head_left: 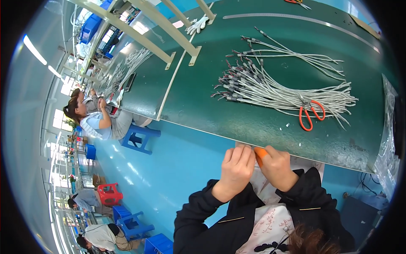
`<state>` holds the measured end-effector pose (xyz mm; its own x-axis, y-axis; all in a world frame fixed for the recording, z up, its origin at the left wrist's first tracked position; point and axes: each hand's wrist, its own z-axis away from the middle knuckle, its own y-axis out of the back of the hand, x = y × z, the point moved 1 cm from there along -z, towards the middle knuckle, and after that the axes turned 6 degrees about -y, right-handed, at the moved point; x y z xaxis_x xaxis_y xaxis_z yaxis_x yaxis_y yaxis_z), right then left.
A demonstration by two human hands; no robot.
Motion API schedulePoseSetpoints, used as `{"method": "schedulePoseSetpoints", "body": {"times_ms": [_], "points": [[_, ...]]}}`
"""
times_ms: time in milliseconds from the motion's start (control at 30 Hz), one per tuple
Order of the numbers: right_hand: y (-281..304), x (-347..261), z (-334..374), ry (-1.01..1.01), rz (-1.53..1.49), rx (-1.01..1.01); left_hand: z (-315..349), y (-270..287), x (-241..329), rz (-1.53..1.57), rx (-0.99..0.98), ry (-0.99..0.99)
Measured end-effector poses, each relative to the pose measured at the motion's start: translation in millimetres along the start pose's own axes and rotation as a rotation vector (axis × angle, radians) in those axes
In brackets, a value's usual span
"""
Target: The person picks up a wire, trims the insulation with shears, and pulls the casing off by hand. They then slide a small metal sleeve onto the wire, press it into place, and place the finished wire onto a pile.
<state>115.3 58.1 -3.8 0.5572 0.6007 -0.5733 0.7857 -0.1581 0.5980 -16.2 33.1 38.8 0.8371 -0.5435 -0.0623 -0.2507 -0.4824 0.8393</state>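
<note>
Both hands meet just off the near edge of the green table. My left hand (238, 167) is closed, fingers bent and pressed together; what they pinch is hidden. My right hand (277, 166) is closed beside it, nearly touching it. A bright orange piece (261, 153) shows at its fingers; I cannot tell whether it is a tool handle or a finger cover. On the table beyond lies a thick bundle of white cables (270, 91) with grey sleeves and stripped wire ends toward the left. Orange-handled scissors (311, 115) rest on the bundle's near right side.
A smaller group of cables (292, 54) lies behind the bundle. A steel ruler (292, 17) runs along the far side. Cream rack legs (192, 53) and a white glove (197, 26) stand to the left. A clear plastic bag (387, 139) hangs at right. Co-workers sit far left, near a blue stool (141, 137).
</note>
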Motion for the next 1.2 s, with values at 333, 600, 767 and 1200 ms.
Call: {"method": "schedulePoseSetpoints", "body": {"times_ms": [333,600,767,1200], "points": [[-14,10,31,0.203,-0.239,-0.429,22,28,-12,0.238,-0.594,-0.129],[-8,7,36,0.046,-0.656,-0.35,13,43,-31,0.722,-0.635,0.084],[-4,14,27,0.138,-0.71,-0.334,-1,44,-36,0.848,-0.638,0.111],[14,5,40,-0.947,-1.518,-0.374,-2,6,10,0.429,-0.029,0.126]]}}
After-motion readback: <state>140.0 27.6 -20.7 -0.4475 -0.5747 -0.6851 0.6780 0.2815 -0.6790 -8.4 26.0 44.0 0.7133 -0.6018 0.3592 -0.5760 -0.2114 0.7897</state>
